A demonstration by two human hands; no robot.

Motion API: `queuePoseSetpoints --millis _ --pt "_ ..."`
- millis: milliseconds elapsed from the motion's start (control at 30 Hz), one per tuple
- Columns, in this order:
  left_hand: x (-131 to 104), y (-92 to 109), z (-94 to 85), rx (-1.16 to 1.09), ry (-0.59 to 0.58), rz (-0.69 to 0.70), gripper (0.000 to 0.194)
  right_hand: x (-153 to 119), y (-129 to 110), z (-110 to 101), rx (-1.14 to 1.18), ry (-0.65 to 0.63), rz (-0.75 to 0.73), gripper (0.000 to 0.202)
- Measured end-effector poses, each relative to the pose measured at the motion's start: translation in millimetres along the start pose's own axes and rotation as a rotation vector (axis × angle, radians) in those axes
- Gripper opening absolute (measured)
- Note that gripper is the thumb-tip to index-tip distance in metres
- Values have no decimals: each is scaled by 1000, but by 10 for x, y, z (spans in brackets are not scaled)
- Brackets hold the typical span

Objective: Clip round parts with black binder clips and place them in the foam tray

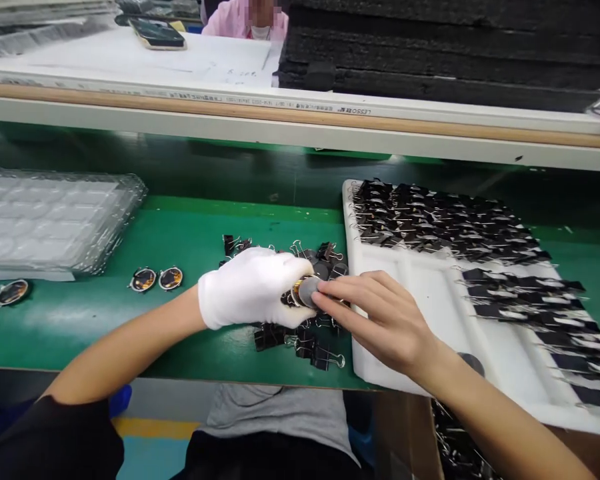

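Observation:
My left hand (257, 287), in a white glove, is closed around a small round piece with an amber and metal rim (296, 292). A grey disc (309, 292) covers the side of that piece facing my right hand. The bare fingers of my right hand (380, 317) pinch or press this disc; its underside is hidden. Beneath and around both hands lie black binder clips (305, 345) and more dark grey discs (322, 269), partly covered by the glove. To the left, a pair of round amber pieces with metal rims (156, 279) rests on the green table (180, 333).
A white tray (430, 283) on the right holds rows of clipped black pieces (440, 223). Clear plastic trays (55, 220) are stacked at left. A box of clips (460, 440) stands below the table. Behind the shelf edge (300, 123) are black foam (430, 47), a phone (157, 33) and a person (225, 19).

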State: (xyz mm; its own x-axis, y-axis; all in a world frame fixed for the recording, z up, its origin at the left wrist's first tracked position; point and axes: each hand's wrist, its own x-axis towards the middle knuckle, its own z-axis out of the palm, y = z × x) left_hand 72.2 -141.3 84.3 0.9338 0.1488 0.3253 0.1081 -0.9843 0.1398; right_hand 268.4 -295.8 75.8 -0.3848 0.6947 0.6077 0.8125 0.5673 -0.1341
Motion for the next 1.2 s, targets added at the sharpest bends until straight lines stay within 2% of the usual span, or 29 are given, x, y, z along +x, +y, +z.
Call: queuePoseSetpoints --millis 100,167,267,367,500,633,700,767,900,1067,1200 --pt "-9 -46 -1 38 -10 5 28 87 65 76 27 -60 -10 59" --pt "-9 -69 11 57 -17 19 30 110 85 110 105 -55 54 60" --pt "-3 -89 34 91 0 29 34 108 63 185 295 60 306 57" --pt "6 -95 45 122 1 34 35 79 28 288 515 61 573 58" --pt "12 -114 62 102 -53 15 37 32 28 385 736 55 753 53" --pt "6 -154 82 -177 -95 -21 47 17 76 385 987 124 873 46" --pt "8 -160 84 -316 -72 -26 57 13 107 374 1035 179 919 45" --pt "15 -149 84 -353 -36 -20 54 3 130 375 1070 204 944 46" --pt "18 -118 111 -283 -3 -10 30 -26 130 429 1131 192 981 46" --pt "8 -91 149 -228 66 -15 28 -39 110 493 1167 213 1011 48" --pt "11 -54 66 -154 109 -86 25 -30 115 479 1136 264 1031 49"
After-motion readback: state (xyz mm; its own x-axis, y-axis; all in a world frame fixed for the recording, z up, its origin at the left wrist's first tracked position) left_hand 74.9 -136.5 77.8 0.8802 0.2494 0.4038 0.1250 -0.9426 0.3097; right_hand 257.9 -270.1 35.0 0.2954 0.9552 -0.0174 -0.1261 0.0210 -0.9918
